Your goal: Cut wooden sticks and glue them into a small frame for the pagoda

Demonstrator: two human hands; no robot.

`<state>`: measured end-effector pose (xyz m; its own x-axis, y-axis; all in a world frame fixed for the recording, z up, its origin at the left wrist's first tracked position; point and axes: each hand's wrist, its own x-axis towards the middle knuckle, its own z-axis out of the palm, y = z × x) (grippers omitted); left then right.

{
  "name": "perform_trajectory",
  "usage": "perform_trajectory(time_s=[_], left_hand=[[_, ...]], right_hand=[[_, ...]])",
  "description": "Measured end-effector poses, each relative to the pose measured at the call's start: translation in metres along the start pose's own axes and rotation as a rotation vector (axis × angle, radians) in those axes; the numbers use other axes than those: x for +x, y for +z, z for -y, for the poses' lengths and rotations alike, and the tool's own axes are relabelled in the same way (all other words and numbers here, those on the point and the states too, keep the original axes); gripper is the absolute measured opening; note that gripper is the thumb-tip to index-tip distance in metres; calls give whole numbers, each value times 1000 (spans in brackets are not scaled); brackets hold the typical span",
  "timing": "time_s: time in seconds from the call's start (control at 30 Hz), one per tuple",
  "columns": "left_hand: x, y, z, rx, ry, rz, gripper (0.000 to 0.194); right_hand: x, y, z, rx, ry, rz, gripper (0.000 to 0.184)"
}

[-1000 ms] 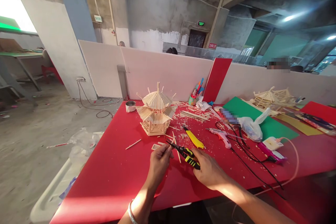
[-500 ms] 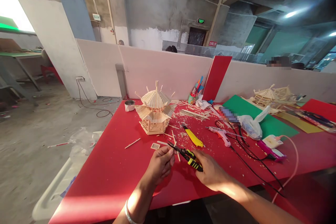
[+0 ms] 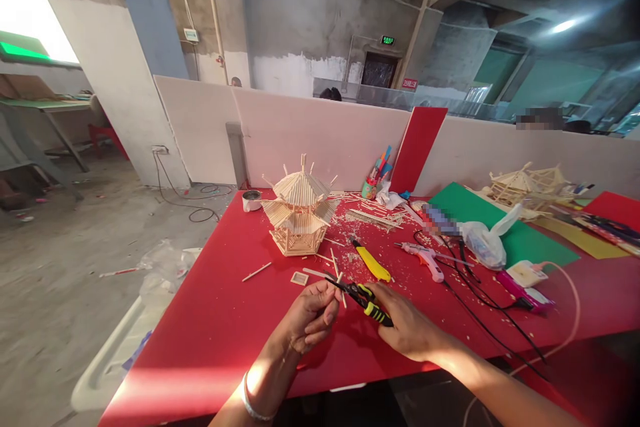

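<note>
My right hand (image 3: pixel 407 327) grips black-and-yellow cutting pliers (image 3: pixel 365 297), their jaws pointing left toward my left hand. My left hand (image 3: pixel 310 313) is closed in a pinch on a thin wooden stick (image 3: pixel 339 278) right at the plier jaws. Both hands hover just above the red table (image 3: pixel 220 327). Behind them stands a two-tiered pavilion model (image 3: pixel 300 213) made of wooden sticks. A small square stick frame (image 3: pixel 299 278) lies on the table just left of my left hand.
A yellow utility knife (image 3: pixel 373 263), a glue gun (image 3: pixel 425 259) with black cables, loose sticks and sawdust lie right of the model. A plastic bag (image 3: pixel 483 243), green sheet (image 3: pixel 505 230), pen cup (image 3: pixel 373 183), tape roll (image 3: pixel 251 200) and second stick model (image 3: pixel 525 185) sit farther back. White partition behind.
My left hand closed tighter on the stick and met the plier jaws. Both hands shifted slightly right; the view panned a little.
</note>
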<state>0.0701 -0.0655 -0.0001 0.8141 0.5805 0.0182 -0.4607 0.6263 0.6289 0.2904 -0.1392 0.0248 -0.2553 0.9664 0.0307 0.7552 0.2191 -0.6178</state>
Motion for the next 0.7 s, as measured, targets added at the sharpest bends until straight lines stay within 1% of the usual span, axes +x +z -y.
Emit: perform_trajectory(time_s=[0.1,0.23,0.33,0.4,0.5,0.6,0.7], left_hand=[[-1,1,1,28,6,-35,25],[-1,4,1,93,12,-108,27],[2,6,0,158,36,-177,33],[4,7,0,207,76,-246,37],[6,9,0,284,125,-334,40],[7,12,0,360,127,-365,43],[6,16,0,418,120,-383,45]], right_hand=[[0,2,3,23,17,-16,50],[0,3,9,25,75,-24,47],[-2,1,12,17,129,-4,54],[-4,-2,14,38,167,20,58],[-7,-7,18,69,217,15,59],[-10,-11,21,61,250,3,52],[-13,-14,27,52,295,19,40]])
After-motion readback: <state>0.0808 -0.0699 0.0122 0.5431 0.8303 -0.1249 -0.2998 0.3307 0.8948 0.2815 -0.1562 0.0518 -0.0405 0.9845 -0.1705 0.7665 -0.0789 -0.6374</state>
